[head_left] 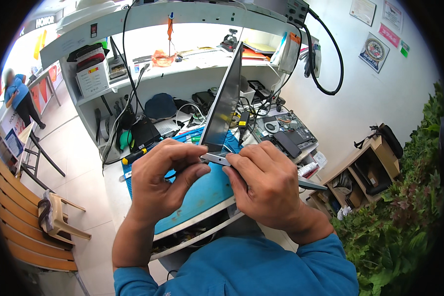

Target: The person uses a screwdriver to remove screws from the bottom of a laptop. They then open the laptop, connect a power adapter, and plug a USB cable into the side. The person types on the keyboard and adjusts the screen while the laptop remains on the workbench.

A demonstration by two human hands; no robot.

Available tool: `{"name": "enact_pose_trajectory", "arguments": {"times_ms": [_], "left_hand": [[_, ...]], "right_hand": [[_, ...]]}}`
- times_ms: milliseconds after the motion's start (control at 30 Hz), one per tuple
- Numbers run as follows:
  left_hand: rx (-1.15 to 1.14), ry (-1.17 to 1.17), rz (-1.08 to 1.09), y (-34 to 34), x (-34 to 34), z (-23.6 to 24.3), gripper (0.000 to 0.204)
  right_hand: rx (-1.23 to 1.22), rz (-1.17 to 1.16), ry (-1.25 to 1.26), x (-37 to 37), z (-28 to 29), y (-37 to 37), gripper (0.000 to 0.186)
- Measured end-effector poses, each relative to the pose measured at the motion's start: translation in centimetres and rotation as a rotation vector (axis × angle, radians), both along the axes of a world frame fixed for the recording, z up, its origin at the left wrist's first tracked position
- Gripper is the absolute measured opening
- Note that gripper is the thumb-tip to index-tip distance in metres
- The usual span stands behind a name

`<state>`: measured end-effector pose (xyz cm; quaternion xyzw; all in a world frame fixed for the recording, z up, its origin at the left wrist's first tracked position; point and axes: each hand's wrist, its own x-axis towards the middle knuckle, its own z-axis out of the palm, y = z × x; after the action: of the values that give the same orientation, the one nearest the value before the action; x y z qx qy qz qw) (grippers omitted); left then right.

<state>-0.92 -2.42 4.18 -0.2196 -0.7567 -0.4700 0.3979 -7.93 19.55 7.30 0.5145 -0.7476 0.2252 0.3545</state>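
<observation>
Fingers [192,170] pinched, both hands gripping laptop hinge [216,158]

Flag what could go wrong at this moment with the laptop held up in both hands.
1. Both hands, left hand and right hand, pinch only the laptop's lower edge while its screen stands tall, so it may tip or twist.
2. The blue work mat sits near the bench edge; a slip could send the laptop to the floor.

White box [92,76] on shelf, dark screen [224,106] upright.
</observation>
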Motion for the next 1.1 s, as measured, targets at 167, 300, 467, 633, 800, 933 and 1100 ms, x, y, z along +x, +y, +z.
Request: {"name": "enact_pose_trajectory", "arguments": {"times_ms": [167,300,467,633,800,933,1100], "left_hand": [[0.003,0.117,0.095,0.7,-0.9,-1.4,0.022],[-0.068,0.152,0.162,1.0,-0.9,-1.9,0.024],[-0.1,0.184,0.192,1.1,-1.0,-2.1,0.025],[-0.195,0.241,0.267,1.4,-0.9,-2.0,0.027],[-0.317,0.314,0.371,2.1,-0.4,-1.8,0.027],[-0.365,0.303,0.409,2.1,-0.3,-1.7,0.025],[-0.335,0.247,0.381,1.2,0.0,-1.3,0.03]], "right_hand": [[0.056,-0.024,0.004,0.3,0.2,0.0,0.02],[0.073,-0.048,0.031,0.5,0.3,0.0,0.02],[0.05,-0.02,0.044,0.1,-0.1,-0.1,0.015],[0.082,-0.051,0.031,0.4,0.2,-0.1,0.019],[0.096,-0.043,0.032,0.5,0.1,-0.2,0.02],[0.106,-0.043,0.05,0.3,0.0,-0.4,0.019],[0.081,-0.035,0.098,0.2,-0.3,-0.9,0.01]]}}
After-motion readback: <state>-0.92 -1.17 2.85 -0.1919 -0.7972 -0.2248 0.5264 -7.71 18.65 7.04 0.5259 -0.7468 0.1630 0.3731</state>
